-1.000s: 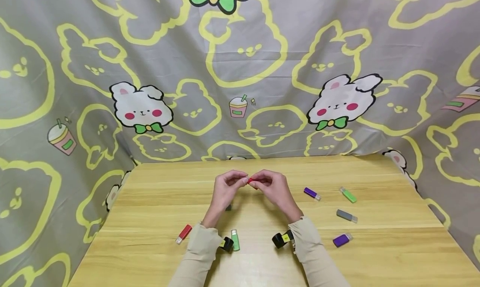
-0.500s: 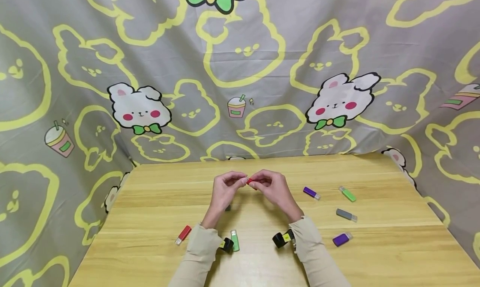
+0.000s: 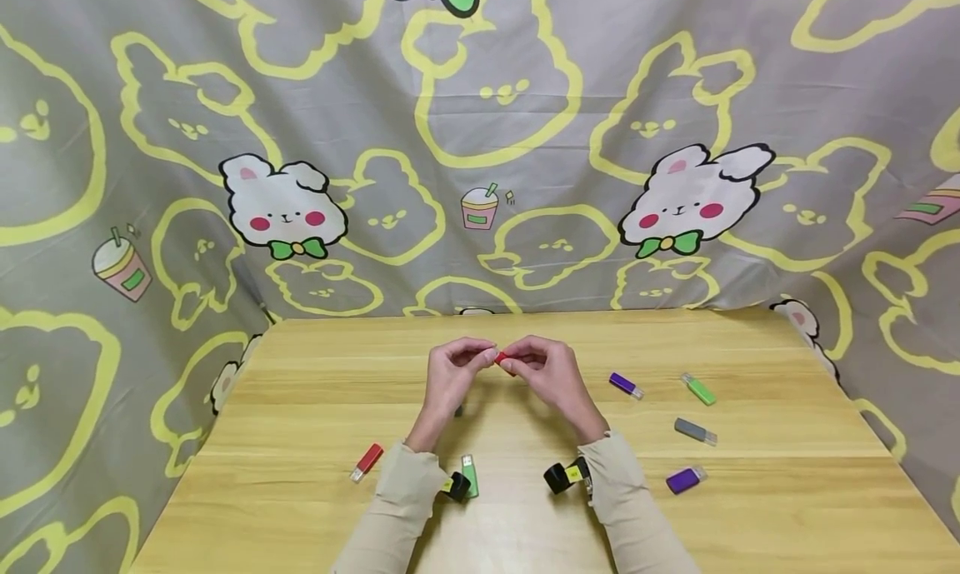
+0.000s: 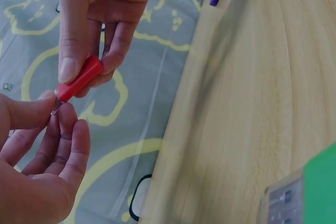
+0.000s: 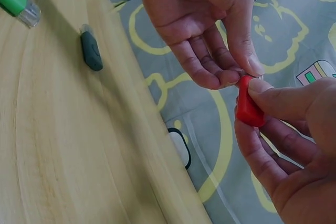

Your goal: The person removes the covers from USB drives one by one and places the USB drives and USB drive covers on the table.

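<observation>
Above the far part of the table, a red USB flash drive [image 3: 506,362] is held between both hands. My left hand [image 3: 453,376] pinches its clear end between thumb and fingertips, as the left wrist view shows at the drive's lower end [image 4: 56,103]. My right hand [image 3: 551,374] grips the red body [image 5: 250,103] between thumb and fingers. Whether the clear end is a cap or the plug itself cannot be made out. A dark flash drive [image 5: 91,50] lies on the table near my left wrist, and a green one [image 3: 469,476] lies between my forearms.
Another red flash drive [image 3: 367,462] lies left of my left sleeve. On the right are two purple drives [image 3: 624,385] [image 3: 684,480], a bright green one [image 3: 699,388] and a grey one [image 3: 694,431]. A patterned curtain [image 3: 540,266] hangs behind the wooden table [image 3: 315,374].
Both hands stay together on the red flash drive, with only a slight shift of the fingers. The head view tilts a little; the drives on the table have not moved.
</observation>
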`<state>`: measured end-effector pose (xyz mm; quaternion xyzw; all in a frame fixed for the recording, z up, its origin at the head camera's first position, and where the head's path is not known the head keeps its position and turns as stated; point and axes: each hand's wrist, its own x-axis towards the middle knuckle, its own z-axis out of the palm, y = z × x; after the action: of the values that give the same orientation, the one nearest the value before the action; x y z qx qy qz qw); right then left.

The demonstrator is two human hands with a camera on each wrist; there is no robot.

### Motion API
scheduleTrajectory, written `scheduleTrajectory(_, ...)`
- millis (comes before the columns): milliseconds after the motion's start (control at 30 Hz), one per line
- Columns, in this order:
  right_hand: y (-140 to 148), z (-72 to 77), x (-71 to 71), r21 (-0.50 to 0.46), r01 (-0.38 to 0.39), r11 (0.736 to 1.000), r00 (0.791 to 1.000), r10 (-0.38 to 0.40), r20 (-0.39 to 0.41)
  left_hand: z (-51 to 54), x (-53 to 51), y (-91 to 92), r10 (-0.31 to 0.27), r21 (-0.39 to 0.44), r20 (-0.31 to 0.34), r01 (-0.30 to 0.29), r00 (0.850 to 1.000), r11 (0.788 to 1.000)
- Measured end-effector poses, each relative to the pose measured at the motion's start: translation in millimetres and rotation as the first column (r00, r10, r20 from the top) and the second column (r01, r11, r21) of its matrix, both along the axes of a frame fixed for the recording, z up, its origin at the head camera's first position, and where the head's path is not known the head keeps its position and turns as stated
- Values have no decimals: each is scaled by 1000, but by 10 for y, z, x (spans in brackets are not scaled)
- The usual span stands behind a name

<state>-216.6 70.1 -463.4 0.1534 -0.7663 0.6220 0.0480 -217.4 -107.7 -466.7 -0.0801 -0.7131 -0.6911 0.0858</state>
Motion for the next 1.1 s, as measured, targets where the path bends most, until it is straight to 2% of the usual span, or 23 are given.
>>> scheduleTrajectory(167, -7, 2, -5, -12, -14, 1000, 1000, 14, 11, 16, 9, 8, 15, 31, 34, -16, 999, 999)
scheduleTrajectory(367, 8, 24, -5, 3, 1, 1000, 999, -1, 39, 26, 11, 29, 21, 47, 42, -23, 999, 999)
scheduleTrajectory(567, 48, 19, -13, 33, -8, 999, 1000, 8, 23, 20, -7, 24, 15, 76, 90, -22, 996, 997)
scheduleTrajectory(800, 123, 10, -20, 86, 11, 996, 999, -14, 38, 93, -32, -148, 103, 183, 84, -117, 991, 976)
scheduleTrajectory(967, 123, -9, -35, 63, -12, 998, 998, 8, 59, 110, -36, -179, 60, 178, 116, -80, 991, 981)
scheduleTrajectory(1100, 142, -57, -50, 67, 5, 998, 998, -9, 54, 96, -42, -172, 52, 183, 135, -77, 989, 980)
